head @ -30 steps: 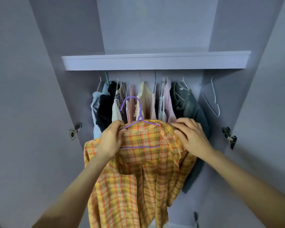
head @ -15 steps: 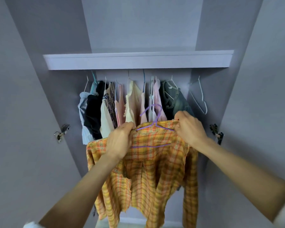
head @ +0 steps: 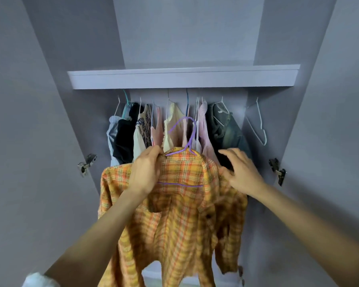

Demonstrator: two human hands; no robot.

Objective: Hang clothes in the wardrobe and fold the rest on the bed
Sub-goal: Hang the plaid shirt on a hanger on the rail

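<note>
Left hand [head: 146, 170] grips the left shoulder of the plaid shirt [head: 180, 220] where it sits on the purple hanger [head: 186, 139], fingers curled over fabric and wire near the collar. Right hand [head: 241, 169] holds nothing: fingers spread and relaxed, thumb side touching the shirt's right shoulder, fingertips just in front of the dark hung clothes. Both forearms reach up and forward from the lower corners.

Shirt is orange-yellow check, collar up, draped on the hanger and hanging down in front of the open wardrobe [head: 319, 141], below the shelf [head: 182, 77]. The hanger's hook stands free in front of the hung clothes, not on the rail; its crossbar shows across the shirt's back.

Inside, under the shelf, a row of garments on hangers: light blue and black pieces [head: 121, 139] at left, a patterned top, pink and cream tops [head: 174, 125] in the middle, a pink striped shirt, a faded denim piece [head: 226, 129] at right. 1 bare white hanger [head: 257, 123] hangs at far right. Metal hinges [head: 87, 163] sit on both side panels.
</note>
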